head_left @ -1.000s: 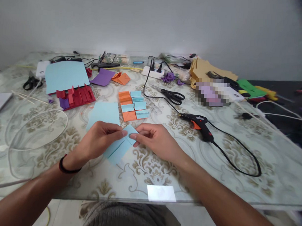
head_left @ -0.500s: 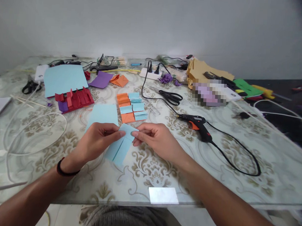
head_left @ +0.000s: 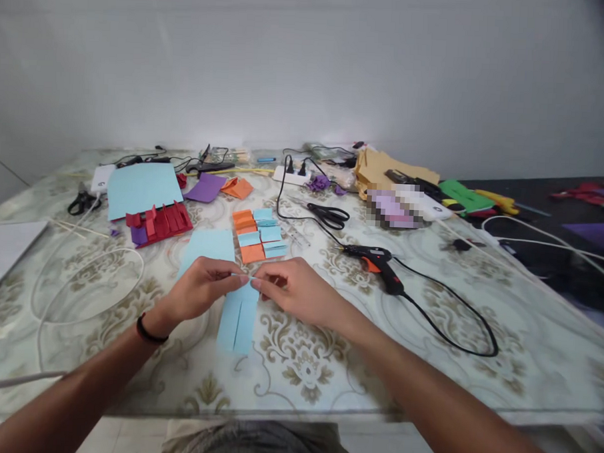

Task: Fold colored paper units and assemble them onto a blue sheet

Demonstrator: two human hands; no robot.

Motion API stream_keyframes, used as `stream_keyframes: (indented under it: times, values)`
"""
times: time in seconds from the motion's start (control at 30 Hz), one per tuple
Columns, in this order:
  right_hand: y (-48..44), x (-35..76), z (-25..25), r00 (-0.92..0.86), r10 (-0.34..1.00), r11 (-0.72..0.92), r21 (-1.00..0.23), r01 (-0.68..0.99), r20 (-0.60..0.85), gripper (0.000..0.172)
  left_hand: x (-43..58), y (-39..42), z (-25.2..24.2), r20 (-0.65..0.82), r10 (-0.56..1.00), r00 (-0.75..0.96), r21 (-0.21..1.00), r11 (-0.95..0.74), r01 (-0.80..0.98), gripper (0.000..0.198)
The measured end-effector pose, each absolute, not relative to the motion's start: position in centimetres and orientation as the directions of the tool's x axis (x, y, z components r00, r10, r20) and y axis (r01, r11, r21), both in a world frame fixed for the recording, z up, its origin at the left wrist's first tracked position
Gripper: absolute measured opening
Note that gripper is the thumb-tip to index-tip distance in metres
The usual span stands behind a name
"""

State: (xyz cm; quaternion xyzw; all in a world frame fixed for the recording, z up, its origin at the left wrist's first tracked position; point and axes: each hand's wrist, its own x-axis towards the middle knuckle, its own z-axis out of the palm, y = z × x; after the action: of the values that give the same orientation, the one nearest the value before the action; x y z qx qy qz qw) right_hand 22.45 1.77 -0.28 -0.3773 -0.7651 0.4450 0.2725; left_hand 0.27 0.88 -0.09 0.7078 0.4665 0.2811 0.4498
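Note:
A light blue folded paper strip (head_left: 238,320) hangs down over the patterned table (head_left: 326,361) in front of me. My left hand (head_left: 202,290) pinches its upper edge from the left, fingers closed on it. My right hand (head_left: 294,289) pinches the same edge from the right. The fingertips of both hands almost meet above the paper. A flat light blue sheet (head_left: 208,244) lies just behind my left hand. Several small folded orange and blue pieces (head_left: 258,234) sit in a cluster beyond the hands.
A black and orange glue gun (head_left: 375,262) with its looping cord lies to the right. Black scissors (head_left: 327,215) lie behind it. A red folded paper piece (head_left: 159,221), a large blue sheet (head_left: 143,189), purple paper (head_left: 206,187) and a power strip (head_left: 289,176) sit farther back.
The paper strip has turned from slanting to hanging nearly straight down. Both hands have come closer together at its top edge. My head has lifted, so the table looks lower.

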Motion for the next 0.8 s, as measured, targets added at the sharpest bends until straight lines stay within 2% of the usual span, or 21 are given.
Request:
stream_keyframes:
  times: [0.13, 0.33, 0.5, 0.63, 0.8]
  values:
    - [2.2, 22.0, -1.1, -0.558, 0.827, 0.237, -0.944, 0.23, 0.071, 0.012, 0.4, 0.8, -1.0, -0.034, 0.934, 0.355, 0.913, -0.115, 0.391, 0.033]
    - [1.8, 22.5, -3.6, -0.65, 0.76, 0.116, -0.979, 0.167, -0.021, 0.016, 0.2, -0.4, -3.0, -0.091, 0.872, 0.481, 0.913, -0.12, 0.39, 0.043]
    - [1.1, 22.3, -4.5, -0.617, 0.785, 0.008, -0.994, 0.107, -0.06, 0.015, 0.0, -0.9, -3.2, -0.11, 0.855, 0.507, 0.889, -0.143, 0.434, 0.043]
    - [1.0, 22.0, -4.7, -0.599, 0.796, 0.0, -0.991, 0.134, -0.081, 0.01, 0.3, -1.3, -3.3, -0.128, 0.85, 0.511, 0.872, -0.149, 0.466, 0.039]
    - [1.3, 22.0, -4.6, -0.605, 0.79, -0.008, -0.988, 0.155, -0.102, 0.006, 0.6, -1.5, -3.7, -0.057, 0.865, 0.498, 0.839, -0.228, 0.493, 0.035]
